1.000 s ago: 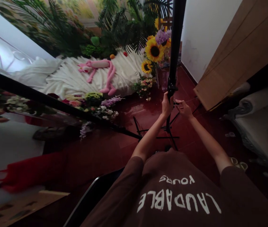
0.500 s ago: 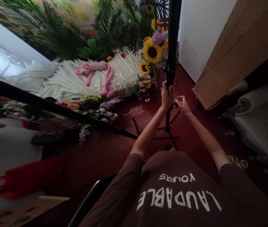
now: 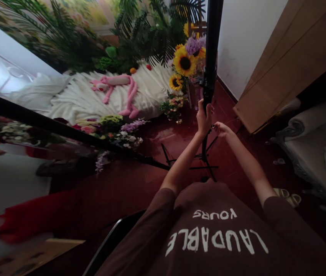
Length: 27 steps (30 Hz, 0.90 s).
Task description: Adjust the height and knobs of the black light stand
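Note:
A black tripod stand (image 3: 213, 42) rises in front of me, its thin legs spread on the red floor. My left hand (image 3: 204, 118) is closed around the stand's pole, below a dark collar (image 3: 208, 78). Just to the right and slightly lower, my right hand (image 3: 222, 130) is closed, with thumb and fingertips pinched at a small dark knob (image 3: 213, 126) on the pole's side. The fingers partly hide the knob.
A second black pole (image 3: 65, 130) slants across the left. Behind lies a white fluffy bed (image 3: 76, 94) with a pink plush toy (image 3: 130, 94), edged by flowers. Sunflowers (image 3: 185, 61) stand beside the pole. At right are a brown board (image 3: 284, 65), a sofa (image 3: 312, 142) and slippers (image 3: 293, 199).
My right hand has dropped slightly and its fingers have curled in more at the knob. My left hand keeps its hold on the pole.

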Motion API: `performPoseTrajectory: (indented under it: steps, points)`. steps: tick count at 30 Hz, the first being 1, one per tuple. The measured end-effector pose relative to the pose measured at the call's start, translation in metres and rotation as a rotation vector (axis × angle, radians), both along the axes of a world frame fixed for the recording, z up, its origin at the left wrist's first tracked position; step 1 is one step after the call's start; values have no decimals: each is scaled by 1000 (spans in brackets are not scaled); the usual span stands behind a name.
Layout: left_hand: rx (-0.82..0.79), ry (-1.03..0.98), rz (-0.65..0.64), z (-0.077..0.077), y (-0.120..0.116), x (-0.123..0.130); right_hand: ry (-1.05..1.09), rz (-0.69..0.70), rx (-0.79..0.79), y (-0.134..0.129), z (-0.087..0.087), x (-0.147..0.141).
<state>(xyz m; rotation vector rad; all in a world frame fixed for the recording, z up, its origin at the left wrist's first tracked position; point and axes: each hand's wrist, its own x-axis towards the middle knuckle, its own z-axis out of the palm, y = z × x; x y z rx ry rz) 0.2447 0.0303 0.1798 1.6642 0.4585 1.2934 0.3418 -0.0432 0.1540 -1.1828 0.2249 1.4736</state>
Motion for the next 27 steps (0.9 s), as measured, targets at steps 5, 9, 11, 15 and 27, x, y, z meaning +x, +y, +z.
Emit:
performPoseTrajectory:
  steps: [5, 9, 11, 15, 27]
  points:
    - [-21, 60, -28, -4, -13, -18, -44, -98, 89, -14, -8, -21]
    - [-40, 110, -61, -26, -33, -59, -17, -116, 51, -32, -27, -47]
    - [-80, 125, -20, -41, -39, -88, 2, -76, 17, -36, -39, -59]
    - [-110, 169, 302, -68, -35, -152, 30, 13, -56, -29, -56, -83]
    - [-244, 151, 1020, -129, 29, -322, 55, 393, -43, 30, -72, -180]
